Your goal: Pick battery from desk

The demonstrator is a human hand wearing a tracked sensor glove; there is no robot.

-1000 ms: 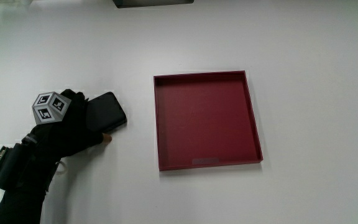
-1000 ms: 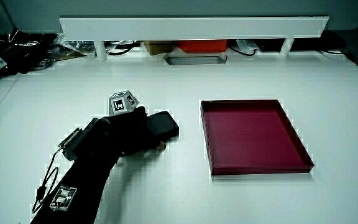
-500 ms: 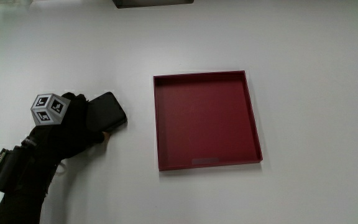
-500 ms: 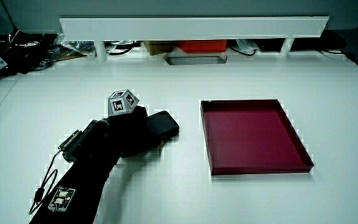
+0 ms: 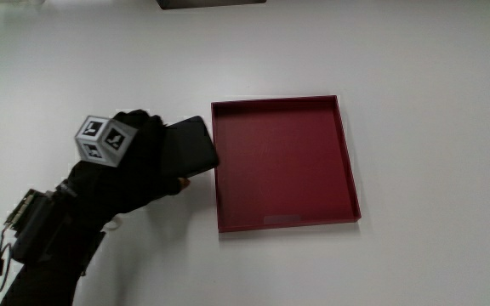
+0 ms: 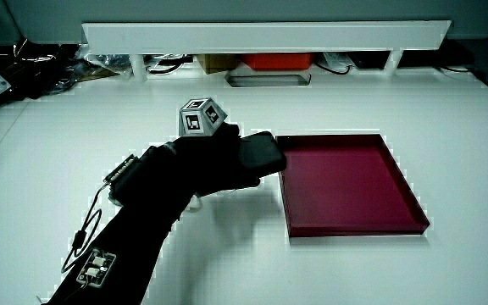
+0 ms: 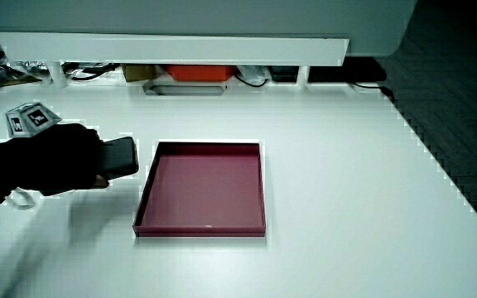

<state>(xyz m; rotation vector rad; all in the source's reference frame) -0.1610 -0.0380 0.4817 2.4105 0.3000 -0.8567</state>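
Gripping battery [image 5: 190,145] in fingers [image 5: 173,180], beside tray [image 5: 347,170]

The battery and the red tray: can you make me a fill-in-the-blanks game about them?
1. The hand is holding the ____.
2. The battery is ____ in colour.
3. The battery is beside the red ____.
4. The tray has ____ inside it.

Missing words: battery; black; tray; nothing
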